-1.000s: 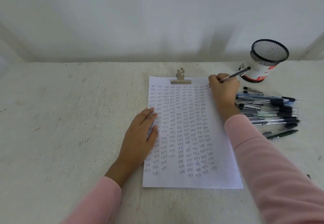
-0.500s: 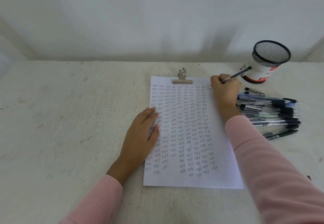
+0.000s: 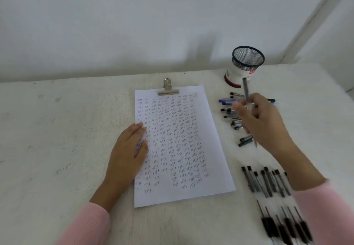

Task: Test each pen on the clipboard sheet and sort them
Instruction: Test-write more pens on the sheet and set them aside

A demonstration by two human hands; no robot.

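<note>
Left hand (image 3: pixel 128 150): lying flat and open, palm down, fingers together, pressing on the left edge of the sheet; wrist and pink sleeve (image 3: pixel 87 223) trailing off toward the lower left.
Right hand (image 3: pixel 262 122): hovering off the paper to the right, above the far pile of pens; fingers curling closed around one pen; outline is blurring.
Held pen (image 3: pixel 248 101): standing nearly upright in the right-hand grip, upper end rising in front of the mesh cup, lower tip poking out below the hand; not touching the sheet.
Sheet (image 3: pixel 208 129): white paper lying on the table, carrying columns of small handwritten marks over most of its face; right margin and bottom strip staying bare.
Clip (image 3: pixel 168 89): metal clamp biting the top edge of the sheet at its middle.
Far pile of pens (image 3: pixel 229 110): loose heap lying right of the sheet, partly hiding behind the right hand; blue and dark caps pointing left.
Near group of pens (image 3: pixel 266 181): dark pens lying side by side right of the sheet's lower corner, well apart from the far pile; a further row is showing below them, blurring at the frame edge.
Mesh cup (image 3: pixel 247 60): black wire holder standing beyond the far pile, near the wall.
Table (image 3: pixel 57 139): pale, scuffed surface bearing everything.
</note>
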